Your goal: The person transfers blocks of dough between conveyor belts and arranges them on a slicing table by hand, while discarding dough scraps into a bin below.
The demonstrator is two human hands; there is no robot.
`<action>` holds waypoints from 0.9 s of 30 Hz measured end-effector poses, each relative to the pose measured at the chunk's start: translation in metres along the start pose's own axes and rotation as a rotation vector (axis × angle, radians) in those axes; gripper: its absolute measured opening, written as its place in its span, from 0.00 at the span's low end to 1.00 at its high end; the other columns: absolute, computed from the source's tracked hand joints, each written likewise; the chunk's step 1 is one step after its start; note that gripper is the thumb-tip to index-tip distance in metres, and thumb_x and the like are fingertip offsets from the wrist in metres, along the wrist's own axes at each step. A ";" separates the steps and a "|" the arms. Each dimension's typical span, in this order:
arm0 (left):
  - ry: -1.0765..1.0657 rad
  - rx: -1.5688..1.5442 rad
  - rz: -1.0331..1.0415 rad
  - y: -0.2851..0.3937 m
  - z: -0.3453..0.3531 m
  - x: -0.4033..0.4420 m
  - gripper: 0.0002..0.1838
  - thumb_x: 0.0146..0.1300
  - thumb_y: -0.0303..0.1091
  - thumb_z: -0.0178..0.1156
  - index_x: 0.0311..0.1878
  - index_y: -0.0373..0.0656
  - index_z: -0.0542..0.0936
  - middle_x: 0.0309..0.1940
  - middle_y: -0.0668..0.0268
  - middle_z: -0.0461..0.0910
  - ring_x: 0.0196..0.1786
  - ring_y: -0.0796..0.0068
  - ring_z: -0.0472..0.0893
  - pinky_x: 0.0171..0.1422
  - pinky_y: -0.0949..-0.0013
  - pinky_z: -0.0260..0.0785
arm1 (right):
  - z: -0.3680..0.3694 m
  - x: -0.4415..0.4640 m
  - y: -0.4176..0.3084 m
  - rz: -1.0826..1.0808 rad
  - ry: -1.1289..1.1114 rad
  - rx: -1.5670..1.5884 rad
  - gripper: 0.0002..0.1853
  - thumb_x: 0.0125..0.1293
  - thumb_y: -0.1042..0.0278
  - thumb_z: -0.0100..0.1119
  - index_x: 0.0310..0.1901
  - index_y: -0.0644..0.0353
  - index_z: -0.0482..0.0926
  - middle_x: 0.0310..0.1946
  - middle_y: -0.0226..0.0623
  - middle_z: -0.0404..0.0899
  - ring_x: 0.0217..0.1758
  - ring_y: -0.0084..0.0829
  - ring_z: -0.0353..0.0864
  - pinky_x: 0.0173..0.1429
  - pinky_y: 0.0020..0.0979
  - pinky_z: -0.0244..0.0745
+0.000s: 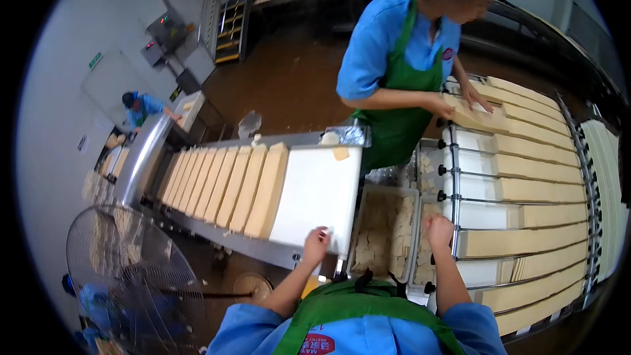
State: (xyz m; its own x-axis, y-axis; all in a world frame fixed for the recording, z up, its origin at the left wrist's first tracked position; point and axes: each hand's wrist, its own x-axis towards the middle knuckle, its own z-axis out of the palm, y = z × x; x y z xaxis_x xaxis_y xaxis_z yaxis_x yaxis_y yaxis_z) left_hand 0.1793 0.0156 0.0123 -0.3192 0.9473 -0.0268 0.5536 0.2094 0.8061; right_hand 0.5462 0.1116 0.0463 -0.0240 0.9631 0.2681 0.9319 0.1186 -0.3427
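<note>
My left hand (pixel 317 244) is over the near corner of the white conveyor belt (pixel 315 190). Its fingers are curled together, with a small pale bit at the tips that I cannot make out. Rows of upright, pale yellow stacks of thin dough sheets (pixel 266 190) stand on the belt to the left. My right hand (pixel 438 230) is closed in a fist beside the rail at the near edge of the laned table (pixel 483 217), and nothing shows in it. Long stacks of sheets (pixel 526 240) lie in the lanes, separated by metal rods.
Across from me a co-worker (pixel 394 59) in a green apron handles a stack on the lanes. A bin of broken sheets (pixel 384 233) stands between belt and table. A large fan (pixel 131 276) is at left; another person (pixel 141 108) works behind the machine.
</note>
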 end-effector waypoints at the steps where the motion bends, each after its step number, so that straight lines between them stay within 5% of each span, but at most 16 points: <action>1: 0.095 0.027 0.056 -0.021 -0.010 0.001 0.14 0.58 0.30 0.59 0.48 0.41 0.78 0.29 0.56 0.77 0.32 0.62 0.79 0.38 0.63 0.73 | 0.009 -0.001 0.007 0.003 -0.001 -0.016 0.07 0.51 0.65 0.64 0.24 0.56 0.77 0.23 0.40 0.79 0.27 0.44 0.80 0.32 0.42 0.74; 8: 0.442 0.177 -0.290 -0.108 -0.107 0.001 0.30 0.54 0.33 0.66 0.59 0.35 0.68 0.41 0.51 0.74 0.42 0.55 0.75 0.50 0.58 0.69 | -0.002 0.005 -0.007 0.029 -0.027 -0.071 0.08 0.53 0.64 0.64 0.25 0.58 0.78 0.23 0.41 0.79 0.27 0.44 0.80 0.32 0.42 0.73; 11: 0.434 0.152 -0.456 -0.119 -0.134 0.003 0.47 0.47 0.37 0.72 0.67 0.36 0.56 0.50 0.45 0.69 0.53 0.47 0.71 0.59 0.55 0.65 | -0.004 0.011 -0.016 0.137 -0.165 -0.050 0.07 0.53 0.65 0.64 0.27 0.60 0.79 0.23 0.43 0.79 0.29 0.47 0.80 0.34 0.43 0.74; 14: 0.417 0.096 -0.410 -0.155 -0.136 0.015 0.48 0.44 0.36 0.73 0.67 0.34 0.57 0.54 0.43 0.67 0.58 0.45 0.69 0.61 0.55 0.64 | 0.011 0.027 -0.036 -0.186 -0.109 0.059 0.08 0.53 0.66 0.64 0.30 0.63 0.81 0.29 0.45 0.80 0.37 0.48 0.80 0.42 0.43 0.74; 16: 0.447 0.192 -0.382 -0.129 -0.139 0.018 0.47 0.42 0.34 0.73 0.64 0.31 0.59 0.54 0.40 0.69 0.58 0.42 0.70 0.60 0.55 0.65 | 0.016 0.037 -0.087 -0.156 -0.289 0.172 0.14 0.54 0.67 0.64 0.40 0.65 0.80 0.44 0.46 0.79 0.50 0.48 0.75 0.55 0.41 0.70; 20: 0.372 0.096 -0.296 -0.110 -0.141 0.030 0.37 0.43 0.34 0.73 0.55 0.29 0.66 0.42 0.40 0.77 0.47 0.41 0.77 0.51 0.54 0.71 | 0.047 0.076 -0.193 -0.359 -0.408 0.437 0.24 0.56 0.68 0.64 0.55 0.63 0.74 0.62 0.45 0.69 0.66 0.45 0.65 0.67 0.38 0.63; 27: 0.292 0.047 -0.286 -0.085 -0.140 0.028 0.39 0.50 0.36 0.70 0.61 0.30 0.61 0.47 0.39 0.75 0.52 0.41 0.75 0.54 0.55 0.68 | 0.173 0.166 -0.355 -0.789 -0.458 0.310 0.35 0.55 0.64 0.65 0.63 0.65 0.64 0.67 0.42 0.61 0.74 0.48 0.51 0.73 0.39 0.54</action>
State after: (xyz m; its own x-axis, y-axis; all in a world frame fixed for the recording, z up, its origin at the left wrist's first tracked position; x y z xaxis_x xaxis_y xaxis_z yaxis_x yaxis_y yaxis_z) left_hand 0.0155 -0.0092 0.0257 -0.6666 0.7420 -0.0713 0.4432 0.4715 0.7624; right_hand 0.1487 0.2712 0.0572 -0.8028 0.5721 0.1682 0.4519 0.7677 -0.4543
